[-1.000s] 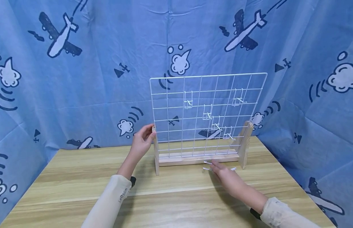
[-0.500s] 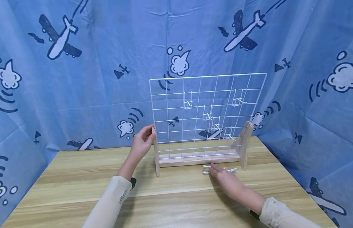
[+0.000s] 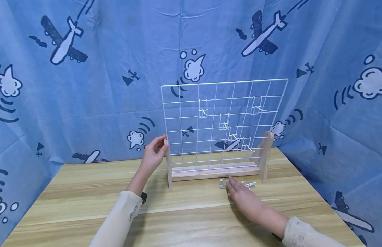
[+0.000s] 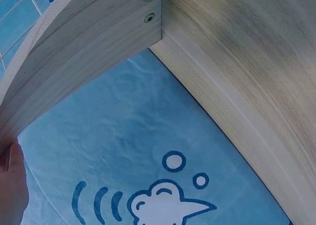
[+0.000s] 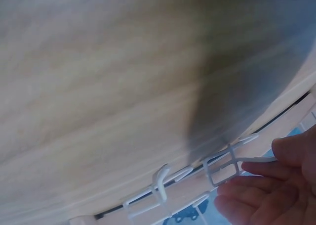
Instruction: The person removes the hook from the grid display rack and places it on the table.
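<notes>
A white wire grid panel [image 3: 206, 144] stands upright in a wooden stand [image 3: 215, 174]. Several white wire hooks, one of them an upper-left hook [image 3: 203, 112], hang on its bars. My left hand [image 3: 154, 154] grips the top of the stand's left side board [image 3: 168, 168]; the left wrist view shows fingertips [image 4: 15, 158] against that board's edge. In front of the base, loose white wire hooks [image 3: 249, 185] lie on the table, partly covered by my right hand [image 3: 245, 197]. Seen from the right wrist, thumb and index finger pinch the prong of one hook [image 5: 229, 165], with another hook [image 5: 153, 190] beside it.
The stand's right side board [image 3: 265, 159] rises just beyond the loose hooks. Under everything is a wood-grain table [image 3: 184, 219]. A blue curtain [image 3: 117, 85] with airplane prints hangs close behind the table and along its right side.
A second ago the hooks sat slightly higher at my right hand; they are now lower, on the table, and the hand has shifted slightly down. My left hand keeps its place on the side board.
</notes>
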Available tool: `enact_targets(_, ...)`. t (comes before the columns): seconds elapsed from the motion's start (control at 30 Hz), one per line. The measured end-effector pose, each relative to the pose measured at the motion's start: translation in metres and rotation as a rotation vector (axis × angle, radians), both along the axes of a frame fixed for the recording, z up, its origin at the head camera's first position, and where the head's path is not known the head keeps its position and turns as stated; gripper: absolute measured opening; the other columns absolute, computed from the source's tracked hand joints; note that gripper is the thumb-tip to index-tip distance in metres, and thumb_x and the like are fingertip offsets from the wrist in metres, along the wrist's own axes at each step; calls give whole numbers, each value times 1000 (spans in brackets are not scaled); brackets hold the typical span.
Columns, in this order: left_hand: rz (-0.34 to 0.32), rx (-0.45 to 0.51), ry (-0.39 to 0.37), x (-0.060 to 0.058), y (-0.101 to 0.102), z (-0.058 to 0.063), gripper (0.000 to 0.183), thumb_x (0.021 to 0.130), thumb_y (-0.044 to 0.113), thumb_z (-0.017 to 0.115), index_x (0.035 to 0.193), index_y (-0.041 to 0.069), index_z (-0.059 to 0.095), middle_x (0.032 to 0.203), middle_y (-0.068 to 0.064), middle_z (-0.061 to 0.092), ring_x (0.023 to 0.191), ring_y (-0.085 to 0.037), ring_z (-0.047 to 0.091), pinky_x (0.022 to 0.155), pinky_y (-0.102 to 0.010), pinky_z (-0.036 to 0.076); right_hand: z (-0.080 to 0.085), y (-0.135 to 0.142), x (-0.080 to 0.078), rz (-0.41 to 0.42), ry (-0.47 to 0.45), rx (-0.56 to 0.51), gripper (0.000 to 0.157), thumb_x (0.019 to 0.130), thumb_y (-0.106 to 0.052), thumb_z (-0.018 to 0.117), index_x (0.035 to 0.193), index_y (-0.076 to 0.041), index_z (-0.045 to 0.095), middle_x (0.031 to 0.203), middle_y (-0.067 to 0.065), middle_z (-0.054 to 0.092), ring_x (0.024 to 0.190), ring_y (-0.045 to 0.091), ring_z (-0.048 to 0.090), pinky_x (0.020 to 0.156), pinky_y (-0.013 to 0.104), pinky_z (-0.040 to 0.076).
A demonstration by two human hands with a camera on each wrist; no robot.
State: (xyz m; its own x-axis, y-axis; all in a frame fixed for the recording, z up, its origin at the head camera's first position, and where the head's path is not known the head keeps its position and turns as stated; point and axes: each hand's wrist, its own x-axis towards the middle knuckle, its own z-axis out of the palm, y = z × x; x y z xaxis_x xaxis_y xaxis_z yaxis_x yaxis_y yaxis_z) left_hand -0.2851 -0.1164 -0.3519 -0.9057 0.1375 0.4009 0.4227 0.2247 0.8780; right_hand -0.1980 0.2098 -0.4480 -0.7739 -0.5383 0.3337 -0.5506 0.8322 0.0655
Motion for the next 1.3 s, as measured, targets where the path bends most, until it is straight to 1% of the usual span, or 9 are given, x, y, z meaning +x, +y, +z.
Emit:
enact_targets(0.1,1,2,-14,0,0,0,41,97,5,56,135,-6,47,133,-26,52,126,-33,50,106,-33,42,-1,0,3,-11,0,21,38,90,-7,64,121,14,57,129,35,51,117,47,53,96,56,46)
enact_targets(0.2,5,9,-1,-10,-2,-11,42,97,8,57,136,-3,48,133,-24,53,126,-32,50,106,-32,42,-2,0,5,-6,6,26,39,90,-9,64,121,13,57,130,34,50,119,46,51,99,56,45)
enact_targets(0.43,13,10,14,-10,-1,-10,41,97,8,57,135,-4,48,131,-22,54,125,-30,52,105,-31,43,-5,-2,6,33,66,20,40,87,-14,67,119,8,61,127,33,53,116,46,53,97,56,46)
enact_targets(0.57,14,23,30,-10,-1,-11,39,96,6,58,134,-3,50,130,-22,55,124,-31,52,104,-31,44,-6,-3,7,37,71,42,42,85,-18,69,118,7,62,128,33,53,117,46,53,98,55,46)
enact_targets(0.67,13,25,36,-10,-1,-12,39,96,5,58,133,-3,51,130,-23,55,124,-32,52,104,-31,44,-7,-4,7,33,77,68,40,84,-18,70,116,4,64,128,32,53,117,46,53,98,54,46)
enact_targets(0.8,10,22,27,-10,-1,-12,39,96,7,58,134,-2,50,131,-22,55,125,-30,51,105,-30,43,-7,-4,9,37,111,96,35,84,-19,71,114,-1,66,129,30,53,116,45,54,97,54,47)
enact_targets(0.97,-2,18,12,-11,-2,-10,41,97,7,57,136,-2,48,134,-23,53,127,-30,49,105,-29,42,-7,-4,10,29,124,129,34,83,-21,72,114,-6,68,130,28,53,116,44,54,97,55,47)
enact_targets(1.2,2,10,11,-12,-3,-12,41,97,8,57,135,-3,48,134,-24,52,127,-31,50,105,-31,43,-6,-3,10,41,165,136,33,80,-19,74,111,-8,68,127,26,55,114,43,55,94,56,49)
enact_targets(1.3,0,11,13,-12,-2,-12,41,97,8,57,136,-4,48,133,-23,53,127,-30,50,105,-31,43,-6,-3,11,43,159,133,32,81,-19,73,110,-8,68,127,26,55,114,43,55,93,56,49)
